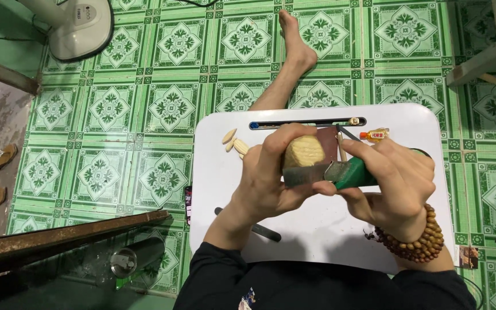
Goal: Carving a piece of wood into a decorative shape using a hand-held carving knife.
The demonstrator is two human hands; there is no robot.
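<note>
My left hand (268,175) grips a pale yellow carved wooden piece (303,151) above a small white table (317,229). My right hand (394,183), with a wooden bead bracelet (417,244) on its wrist, holds a green-handled knife (354,173). The knife's flat metal blade (305,175) lies across the lower edge of the piece. A reddish-brown block (328,143) shows just behind the piece. My right thumb rests near the blade's base.
On the table lie pale wood slivers (233,142), a small orange-capped bottle (374,135), a dark slotted tray holding tools (305,123) and a dark tool (265,231). My bare foot (295,43) stretches over green patterned floor tiles. A fan base (78,28), sandals (1,159) and a metal can (136,257) are at the left.
</note>
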